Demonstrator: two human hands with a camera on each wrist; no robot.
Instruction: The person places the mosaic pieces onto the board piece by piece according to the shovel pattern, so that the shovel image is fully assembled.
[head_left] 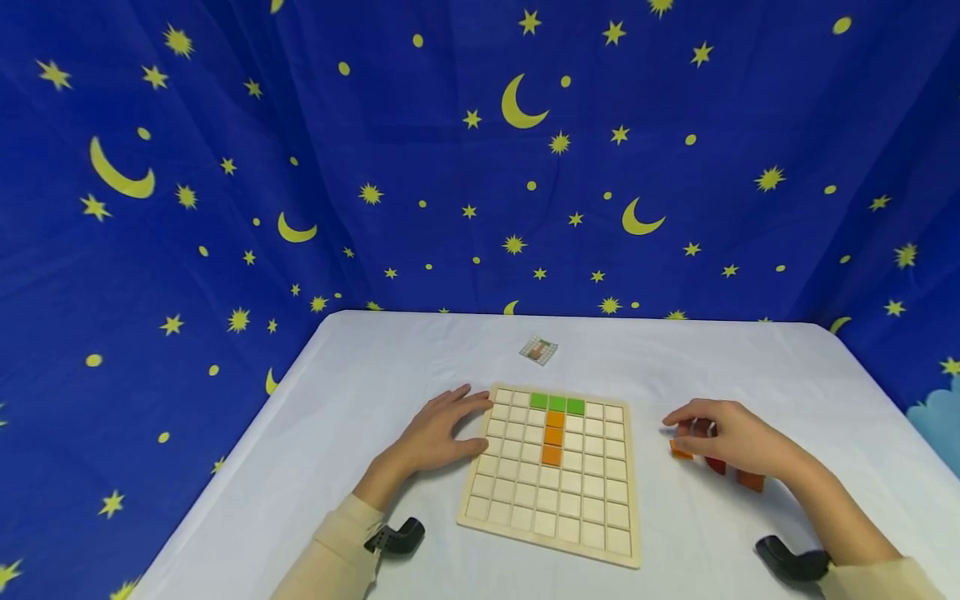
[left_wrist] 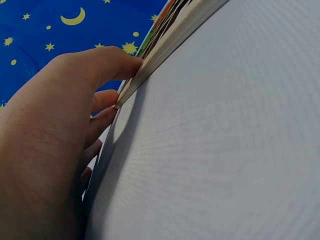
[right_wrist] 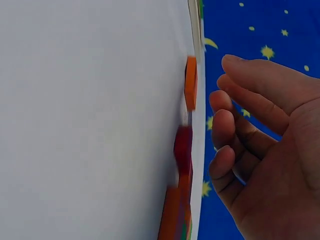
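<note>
A wooden grid board (head_left: pixel 570 505) lies on the table with a row of green square tiles (head_left: pixel 557 405) near its far edge. A column of orange tiles (head_left: pixel 552 436) runs down from the middle green one. At the board's left edge my left hand (head_left: pixel 438 433) rests with thumb and fingertips touching the rim, fingers fairly straight. My right hand (head_left: pixel 742 437) hovers over loose tiles right of the board, fingers loosely bent and holding nothing. Beneath it are a loose orange tile (right_wrist: pixel 191 85) and a dark red tile (right_wrist: pixel 183 150), apart from the fingers.
A small card (head_left: pixel 538 350) printed with a coloured grid lies beyond the board. More orange tiles (head_left: pixel 751 481) sit under the right palm. A blue curtain (head_left: pixel 450 150) with stars and moons hangs behind the white-covered table (head_left: pixel 390 358).
</note>
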